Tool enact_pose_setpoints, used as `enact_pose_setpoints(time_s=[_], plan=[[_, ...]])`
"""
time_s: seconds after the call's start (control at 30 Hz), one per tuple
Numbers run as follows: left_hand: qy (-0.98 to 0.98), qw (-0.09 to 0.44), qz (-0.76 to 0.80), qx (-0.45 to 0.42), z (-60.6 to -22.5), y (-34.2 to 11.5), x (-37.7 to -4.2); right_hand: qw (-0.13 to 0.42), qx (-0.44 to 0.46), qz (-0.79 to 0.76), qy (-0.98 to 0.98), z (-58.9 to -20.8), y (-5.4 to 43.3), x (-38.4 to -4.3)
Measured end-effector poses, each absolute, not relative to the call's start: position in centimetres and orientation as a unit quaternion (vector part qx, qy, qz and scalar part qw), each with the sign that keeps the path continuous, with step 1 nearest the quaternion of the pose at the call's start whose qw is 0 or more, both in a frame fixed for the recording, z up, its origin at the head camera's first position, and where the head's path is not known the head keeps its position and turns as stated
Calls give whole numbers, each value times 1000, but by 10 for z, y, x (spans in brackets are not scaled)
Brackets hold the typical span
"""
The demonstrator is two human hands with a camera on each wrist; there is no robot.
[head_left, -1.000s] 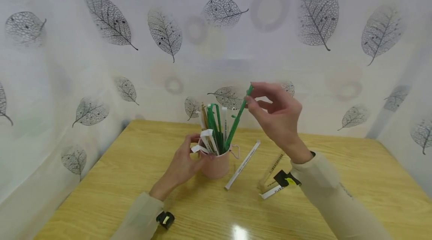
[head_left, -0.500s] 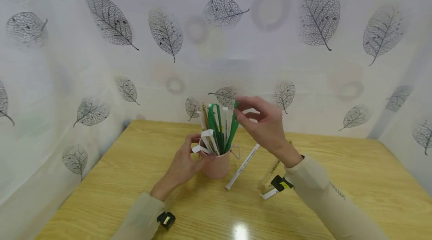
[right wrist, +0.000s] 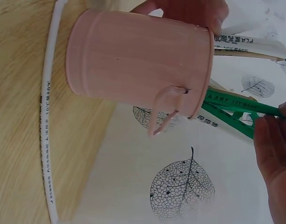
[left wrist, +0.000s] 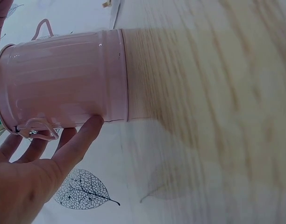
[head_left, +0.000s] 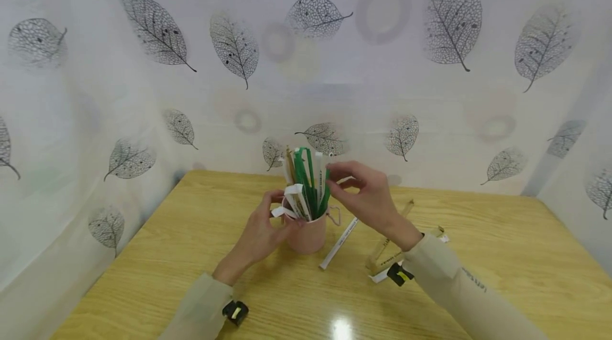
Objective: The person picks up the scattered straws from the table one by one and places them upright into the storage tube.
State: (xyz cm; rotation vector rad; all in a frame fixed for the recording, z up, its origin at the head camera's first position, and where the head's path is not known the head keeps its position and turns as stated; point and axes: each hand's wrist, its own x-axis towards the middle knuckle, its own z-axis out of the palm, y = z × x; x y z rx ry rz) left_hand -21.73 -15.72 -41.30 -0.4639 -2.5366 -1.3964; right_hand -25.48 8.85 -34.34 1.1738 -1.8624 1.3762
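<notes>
A small pink bucket (head_left: 306, 237) with loop handles stands upright on the wooden table, full of paper-wrapped straws in white, green and brown. My left hand (head_left: 260, 231) holds the bucket's left side, its thumb near the front rim. My right hand (head_left: 368, 196) pinches the upper end of a green wrapped straw (right wrist: 246, 103), whose lower part is inside the bucket. In the right wrist view, another green straw (right wrist: 229, 122) runs close beside it. The straws' lower ends are hidden by the bucket wall.
A white wrapped straw (head_left: 338, 244) lies on the table (head_left: 268, 297) just right of the bucket. Farther right, brown wrapped straws (head_left: 380, 248) and a white one (head_left: 379, 276) lie partly under my right forearm. A leaf-patterned cloth (head_left: 306, 74) hangs behind the table.
My right hand has moved down and left, lowering the green straw deeper into the bucket. My left hand and the bucket have stayed in place.
</notes>
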Motion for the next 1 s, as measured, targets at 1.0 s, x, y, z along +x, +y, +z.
enact_pose_setpoints(time_s=[1.0], plan=[[-862,115,-466,-161,-413,-157,-217,61,511,289,-807,-365,170,-238]])
